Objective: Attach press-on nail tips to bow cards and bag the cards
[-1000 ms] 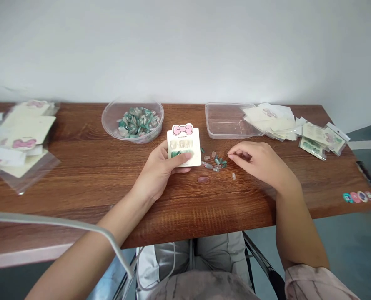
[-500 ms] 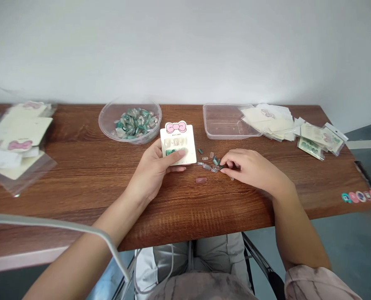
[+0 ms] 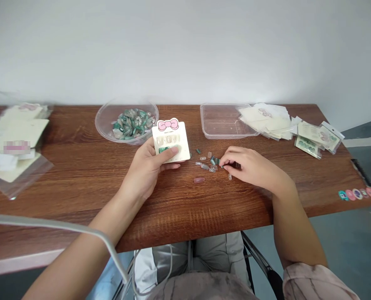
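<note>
**Card [image 3: 183, 153] in the left hand [image 3: 147, 164], right hand [image 3: 248, 166] at the loose nails [image 3: 213, 162]**

Nearest are the person's grey trousers [image 3: 206, 255], below the edge of the wooden table [image 3: 104, 183]. On the near side of the loose nails, a pink nail [image 3: 199, 180] lies apart; a clear nail [image 3: 230, 177] lies just below the right hand's fingers.

The right thumb and forefinger are pinched nearly together beside a dark green nail [image 3: 217, 161] at the group's right edge. Whether they grip a piece, I cannot tell. The left hand grasps the card, thumb across its front and fingers behind, raised over the table. It bears a pale row and a green row, the green one partly covered by the thumb.

The step in hand looks like picking one piece from the loose nails. The next move, I judge, calls for a light, exact pinch, as the pieces are small and crowded, with the card held steady.

Farther back stand a round bowl [image 3: 101, 125] of mixed nails and a clear tray [image 3: 216, 121], its right end overlapped by a heap of papers [image 3: 271, 121]. Behind is the wall [image 3: 185, 50].
</note>
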`<action>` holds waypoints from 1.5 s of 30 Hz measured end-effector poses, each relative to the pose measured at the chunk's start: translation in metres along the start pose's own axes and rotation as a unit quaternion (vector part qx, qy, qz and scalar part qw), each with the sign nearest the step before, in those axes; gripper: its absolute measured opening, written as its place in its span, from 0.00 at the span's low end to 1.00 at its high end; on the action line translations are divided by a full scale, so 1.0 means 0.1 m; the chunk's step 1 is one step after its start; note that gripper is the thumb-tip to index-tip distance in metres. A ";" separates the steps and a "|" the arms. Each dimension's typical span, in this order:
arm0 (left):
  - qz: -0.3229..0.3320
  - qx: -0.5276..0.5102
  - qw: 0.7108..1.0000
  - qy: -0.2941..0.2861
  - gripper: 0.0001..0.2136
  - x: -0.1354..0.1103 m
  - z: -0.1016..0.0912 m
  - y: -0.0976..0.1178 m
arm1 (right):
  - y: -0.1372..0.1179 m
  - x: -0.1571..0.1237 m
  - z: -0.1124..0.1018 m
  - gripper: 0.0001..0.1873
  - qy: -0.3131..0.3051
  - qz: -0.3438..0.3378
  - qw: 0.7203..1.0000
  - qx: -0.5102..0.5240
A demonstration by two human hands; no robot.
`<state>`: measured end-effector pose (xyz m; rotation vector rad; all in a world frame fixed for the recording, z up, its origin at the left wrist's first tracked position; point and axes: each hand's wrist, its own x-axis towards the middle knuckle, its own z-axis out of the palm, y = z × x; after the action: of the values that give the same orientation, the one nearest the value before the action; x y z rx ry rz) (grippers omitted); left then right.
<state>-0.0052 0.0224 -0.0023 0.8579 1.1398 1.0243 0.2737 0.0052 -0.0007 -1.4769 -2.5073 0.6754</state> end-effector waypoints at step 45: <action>-0.072 -0.001 0.991 -0.112 0.21 -0.20 0.21 -0.17 | -0.39 0.06 0.15 0.07 0.246 -0.163 0.945 -0.137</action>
<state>0.0164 -0.0022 -0.0076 0.8525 0.9936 0.7894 0.2344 -0.0107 0.0029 -1.0775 -2.4086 -0.0968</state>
